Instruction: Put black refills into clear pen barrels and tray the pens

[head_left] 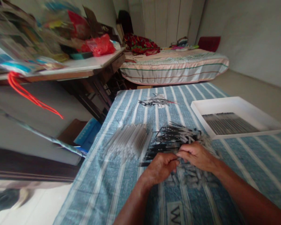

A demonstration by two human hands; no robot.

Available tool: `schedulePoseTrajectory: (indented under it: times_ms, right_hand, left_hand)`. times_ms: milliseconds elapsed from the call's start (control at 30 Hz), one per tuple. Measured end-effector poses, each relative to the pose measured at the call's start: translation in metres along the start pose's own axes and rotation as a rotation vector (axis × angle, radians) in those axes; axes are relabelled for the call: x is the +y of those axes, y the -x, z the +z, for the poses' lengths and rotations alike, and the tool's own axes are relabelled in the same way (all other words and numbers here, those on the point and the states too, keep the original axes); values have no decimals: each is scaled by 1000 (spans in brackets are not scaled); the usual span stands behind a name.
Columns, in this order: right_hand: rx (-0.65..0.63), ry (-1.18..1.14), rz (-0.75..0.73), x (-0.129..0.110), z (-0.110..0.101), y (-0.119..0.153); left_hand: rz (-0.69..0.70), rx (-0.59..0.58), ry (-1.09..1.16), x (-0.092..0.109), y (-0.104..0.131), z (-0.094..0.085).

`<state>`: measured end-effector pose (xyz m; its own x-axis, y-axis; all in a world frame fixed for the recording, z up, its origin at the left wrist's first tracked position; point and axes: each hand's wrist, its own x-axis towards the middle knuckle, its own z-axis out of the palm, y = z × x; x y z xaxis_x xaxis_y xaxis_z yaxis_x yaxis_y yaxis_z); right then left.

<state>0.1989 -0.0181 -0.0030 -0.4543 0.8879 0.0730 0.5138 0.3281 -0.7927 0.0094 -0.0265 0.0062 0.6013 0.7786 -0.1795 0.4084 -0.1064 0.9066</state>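
My left hand (pixel 162 167) and my right hand (pixel 198 156) meet fingertip to fingertip low over the table, each closed in a pinch. Whatever small, thin piece lies between them is mostly hidden by the fingers. Just beyond them spreads a pile of thin black sticks (pixel 170 132), resembling pen refills. Small pale translucent pieces, cap-like (pixel 196 178), are scattered beneath and beside my right hand. To the left, whitish translucent tubes (pixel 132 140) lie stacked side by side in a bundle.
A shallow white box (pixel 213 107) at the right holds a row of grey pen-like sticks (pixel 231 123). Farther back on the striped tablecloth (pixel 124 107) lies a smaller heap of thin dark pieces (pixel 156 101). A cluttered side table (pixel 84 67) stands left; a bed (pixel 178 64) is behind.
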Motion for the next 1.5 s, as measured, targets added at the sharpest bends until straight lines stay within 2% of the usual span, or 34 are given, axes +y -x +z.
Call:
schedulePoseTrajectory:
  times_ms: [133,333,433,600,1000,1133,1500]
  right_hand:
    - [-29,-112,19,2,-1,2]
    - [-57,-23,-22,0,-1,3]
    - [-89,-66,17,-1,-2,3]
    - [-64,-179,76,-2,-2,4]
    - [-16,-57,101,-3,-1,4]
    - [-27,-119,149,-6,-1,5]
    - [-21,-111,199,-5,1,11]
  left_hand:
    - [-4,10,16,1,1,-4]
    - [24,1,48,3,2,-6]
    - [42,-6,48,3,2,-5]
    - [26,5,39,3,2,-4]
    - [37,10,22,1,0,0]
    - [43,18,5,1,0,1]
    - [103,41,-4,-1,-2,5]
